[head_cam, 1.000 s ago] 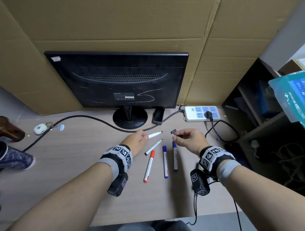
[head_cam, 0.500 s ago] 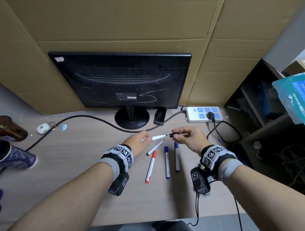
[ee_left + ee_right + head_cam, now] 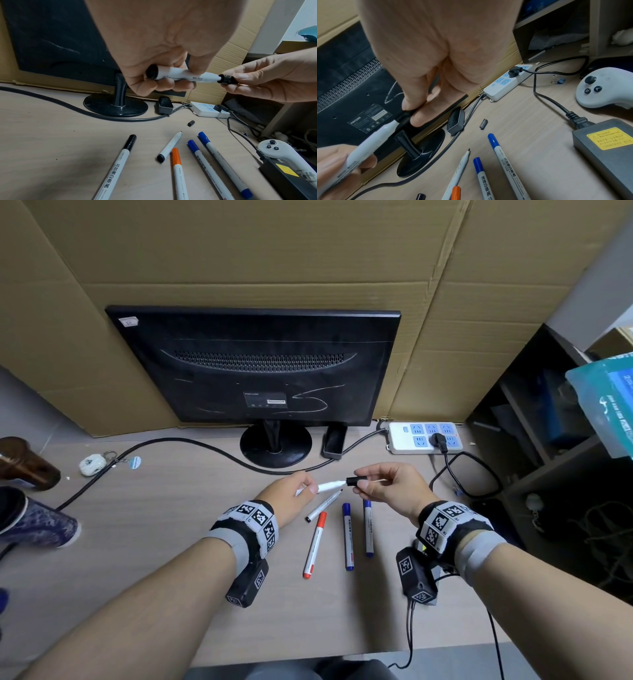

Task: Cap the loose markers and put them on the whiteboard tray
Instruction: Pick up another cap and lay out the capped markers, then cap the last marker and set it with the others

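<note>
My left hand (image 3: 306, 489) grips a white marker (image 3: 181, 75) by its barrel, above the desk. My right hand (image 3: 363, 484) pinches a black cap (image 3: 228, 79) whose mouth sits over the marker's tip. On the desk below lie an uncapped marker (image 3: 323, 505), an orange-capped marker (image 3: 315, 544) and two blue-capped markers (image 3: 348, 537) (image 3: 368, 529). A black-capped marker (image 3: 120, 162) lies left of them. A loose black cap (image 3: 483, 123) lies beyond them, towards the power strip.
A black monitor (image 3: 260, 368) on a round stand faces away, in front of cardboard. A dark eraser block (image 3: 334, 441), a power strip (image 3: 424, 436) and cables lie behind. A power adapter (image 3: 607, 148) and white controller (image 3: 604, 88) sit right; a dark shelf (image 3: 548, 440) stands beyond.
The two hands have come together. A gap lay between the cap and the marker's tip; now the cap meets the tip. The markers on the desk have not moved.
</note>
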Available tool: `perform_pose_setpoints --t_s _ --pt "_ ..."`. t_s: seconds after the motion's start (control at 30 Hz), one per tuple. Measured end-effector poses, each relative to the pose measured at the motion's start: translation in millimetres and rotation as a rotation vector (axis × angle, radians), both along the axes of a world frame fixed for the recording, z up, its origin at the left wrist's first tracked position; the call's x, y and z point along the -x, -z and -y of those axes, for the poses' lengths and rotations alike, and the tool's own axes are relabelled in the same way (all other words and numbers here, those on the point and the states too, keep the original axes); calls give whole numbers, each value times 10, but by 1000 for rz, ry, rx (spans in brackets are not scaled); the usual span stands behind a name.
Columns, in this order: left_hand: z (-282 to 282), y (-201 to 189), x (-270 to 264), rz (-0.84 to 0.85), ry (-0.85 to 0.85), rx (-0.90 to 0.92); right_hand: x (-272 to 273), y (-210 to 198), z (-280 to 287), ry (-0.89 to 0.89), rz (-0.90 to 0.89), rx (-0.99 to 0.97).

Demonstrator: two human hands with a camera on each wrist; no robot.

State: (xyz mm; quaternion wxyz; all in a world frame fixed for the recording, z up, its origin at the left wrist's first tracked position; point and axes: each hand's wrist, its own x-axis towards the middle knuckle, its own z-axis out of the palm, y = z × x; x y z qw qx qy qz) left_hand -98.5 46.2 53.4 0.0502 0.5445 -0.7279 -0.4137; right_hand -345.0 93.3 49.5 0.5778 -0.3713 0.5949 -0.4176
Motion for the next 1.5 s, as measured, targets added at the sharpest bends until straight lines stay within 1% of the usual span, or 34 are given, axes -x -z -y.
perform_pose_setpoints --t_s 0.2,0.4,0.73,0.83,0.97,1.03,1.17,1.27,1.37,1.5 --pt "-12 -15 44 -17 61 -12 -84 -45 -22 -28 43 -33" --pt "38 -54 44 -43 122 32 -116 -44 -33 -11 26 -38" --pt "70 -39 56 -17 118 40 -167 -14 -48 -14 -28 -45" --pt "55 8 35 -3 131 14 -147 18 -55 -55 -72 -48" --pt "23 144 -1 12 102 2 -153 70 14 -102 -214 -50" --pt "5 228 -21 58 68 -3 -187 160 39 -63 -234 -53" --pt "-51 387 -83 249 10 -62 -185 384 -8 24 -349 -120" --pt "-90 559 -129 349 -36 -91 -145 546 -99 -7 -394 -202" --pt "-118 740 -122 462 -38 -114 -133 662 -174 -42 -413 -245" --pt "-112 921 -71 533 -33 -114 -133 720 -213 -51 -427 -270"
